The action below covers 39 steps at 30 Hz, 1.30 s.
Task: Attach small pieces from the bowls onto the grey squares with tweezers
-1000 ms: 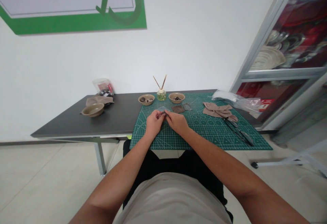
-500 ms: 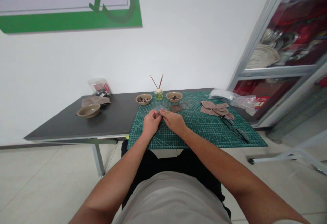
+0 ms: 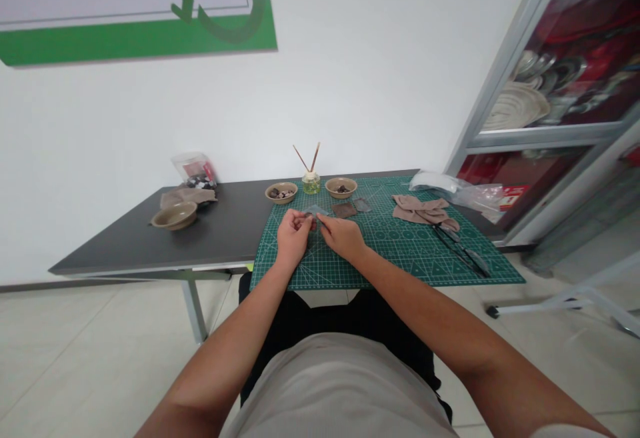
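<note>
- Centrally, the left hand and right hand meet almost fingertip to fingertip above a green cutting mat.
- Left hand: thumb and fingers pinched on a small dark piece, too small to identify.
- Right hand: fingers curled, tips just beside that piece; whether they grip anything cannot be told.
- Just beyond the fingertips: a blue-grey sheet; to its right, a brown square and a clear piece.
- Rear of mat: two bowls of small dark pieces, flanking a bottle with two sticks.
- Right: a crumpled brown cloth touching dark-framed glasses.
- Left, on the grey worktop: a third bowl.
</note>
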### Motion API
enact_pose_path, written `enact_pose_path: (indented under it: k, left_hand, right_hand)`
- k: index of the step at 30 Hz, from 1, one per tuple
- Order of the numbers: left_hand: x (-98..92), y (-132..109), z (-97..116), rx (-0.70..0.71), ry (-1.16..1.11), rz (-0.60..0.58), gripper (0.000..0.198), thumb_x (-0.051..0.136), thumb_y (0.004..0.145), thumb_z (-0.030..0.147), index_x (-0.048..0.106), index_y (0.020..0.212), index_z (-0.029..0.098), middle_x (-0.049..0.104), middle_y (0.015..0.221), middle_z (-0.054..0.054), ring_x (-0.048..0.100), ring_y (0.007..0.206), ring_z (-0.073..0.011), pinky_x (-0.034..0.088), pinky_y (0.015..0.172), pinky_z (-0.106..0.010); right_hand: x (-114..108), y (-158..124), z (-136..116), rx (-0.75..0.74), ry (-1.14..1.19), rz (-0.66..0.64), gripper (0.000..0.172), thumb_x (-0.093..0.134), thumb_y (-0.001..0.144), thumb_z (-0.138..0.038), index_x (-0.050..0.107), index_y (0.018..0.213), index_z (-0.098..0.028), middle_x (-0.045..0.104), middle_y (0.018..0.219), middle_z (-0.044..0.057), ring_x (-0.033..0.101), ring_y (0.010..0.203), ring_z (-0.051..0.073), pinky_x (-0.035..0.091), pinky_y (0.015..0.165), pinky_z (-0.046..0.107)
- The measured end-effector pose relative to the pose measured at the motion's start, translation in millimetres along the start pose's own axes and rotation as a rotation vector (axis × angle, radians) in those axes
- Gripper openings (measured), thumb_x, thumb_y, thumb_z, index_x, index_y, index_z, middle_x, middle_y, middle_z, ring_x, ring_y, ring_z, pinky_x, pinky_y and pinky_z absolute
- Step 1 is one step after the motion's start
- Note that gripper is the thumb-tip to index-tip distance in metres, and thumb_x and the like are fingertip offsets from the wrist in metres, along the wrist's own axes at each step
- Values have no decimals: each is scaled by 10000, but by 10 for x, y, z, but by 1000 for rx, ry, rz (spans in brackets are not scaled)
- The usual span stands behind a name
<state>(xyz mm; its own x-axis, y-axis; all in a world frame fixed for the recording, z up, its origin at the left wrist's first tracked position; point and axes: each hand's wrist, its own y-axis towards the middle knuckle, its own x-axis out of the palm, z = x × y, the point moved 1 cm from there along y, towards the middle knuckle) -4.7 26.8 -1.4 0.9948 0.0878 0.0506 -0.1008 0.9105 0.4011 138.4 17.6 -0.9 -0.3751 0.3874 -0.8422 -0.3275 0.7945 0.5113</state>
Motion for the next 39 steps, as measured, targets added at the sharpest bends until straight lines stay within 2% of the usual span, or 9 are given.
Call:
enact_pose_path:
  k: [4,10,15,18,22,25,29,34,39]
  left_hand:
    - [0,1,1,28,4,-30,220,603,803,310,537,988,210,635,670,24,641,635,-141,529,673,-293]
    - [11,10,-62,-4,-27,-75,266,635,725,265,556,969,192,666,757,0,667,712,-151,541,758,-325]
    - [-7,-3,-56,-36,100,-125,155,623,753,308,584,832,180,640,679,14,613,611,-128,503,642,-266]
    - [-20,-19,2,30,267,-117,123,623,756,293,592,735,176,596,630,33,550,580,-106,437,597,-226]
    - [-16,-27,51,66,337,-128,87,633,727,239,594,690,170,596,632,34,521,580,-100,416,600,-219]
    - [-12,-20,37,54,313,-93,70,632,715,230,591,714,173,600,638,35,523,577,-102,415,592,-219]
    - [-1,-17,49,11,266,-80,77,624,723,247,610,754,177,605,616,35,540,559,-109,426,580,-226]
    - [6,-29,147,-21,365,-57,66,623,707,209,605,649,180,606,558,30,548,528,-116,437,572,-233]
    - [-7,-37,118,-39,287,-37,72,643,720,236,617,690,175,641,587,17,579,543,-122,454,575,-238]
  right_hand:
    - [4,11,16,60,53,96,354,434,936,-240,601,1241,-177,722,1069,92,693,891,198,499,761,272]
    - [9,25,31,105,122,162,314,432,941,-228,592,1200,-151,732,1001,86,699,841,183,498,717,250]
    - [32,7,55,9,124,198,288,480,921,-217,637,1160,-193,711,1118,62,681,956,178,500,831,268]
    - [33,-5,65,-93,133,207,296,503,911,-201,643,1172,-193,696,1160,57,656,1031,169,482,906,279]
    - [23,-2,78,-199,154,196,358,520,881,-129,626,1217,-197,667,1217,56,590,1142,181,448,979,335]
    - [15,10,84,-202,162,176,410,546,843,-90,628,1220,-226,661,1228,47,578,1106,205,456,969,385]
    - [16,24,66,-157,156,164,367,500,874,-97,634,1205,-187,683,1180,58,598,1009,199,489,929,356]
    - [18,27,38,-201,140,116,389,474,889,-91,618,1236,-191,661,1225,60,604,1076,182,476,978,343]
    - [28,29,67,-203,152,132,375,507,880,-100,636,1214,-211,654,1239,46,609,1079,177,475,993,349]
